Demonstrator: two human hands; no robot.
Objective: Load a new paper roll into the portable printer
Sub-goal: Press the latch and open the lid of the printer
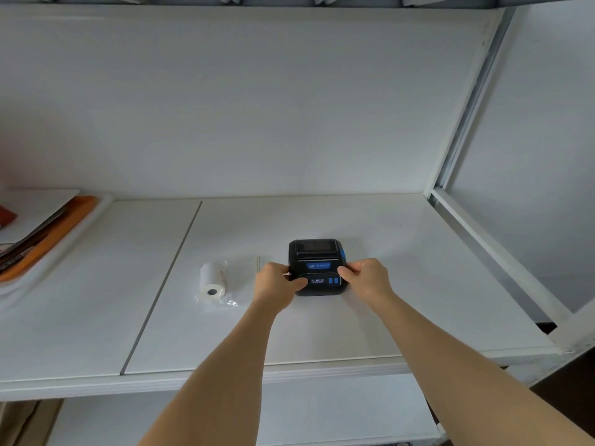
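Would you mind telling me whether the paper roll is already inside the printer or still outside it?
Outside. The paper roll lies on its side on the shelf, left of the closed printer.

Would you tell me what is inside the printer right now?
That cannot be seen: the printer has its lid closed, with the left hand and right hand gripping its sides. The paper roll lies outside it, on its plastic wrapper.

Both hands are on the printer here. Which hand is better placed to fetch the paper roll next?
Left, probably. The paper roll lies left of the printer, beside the left hand; the right hand would have to cross over the printer.
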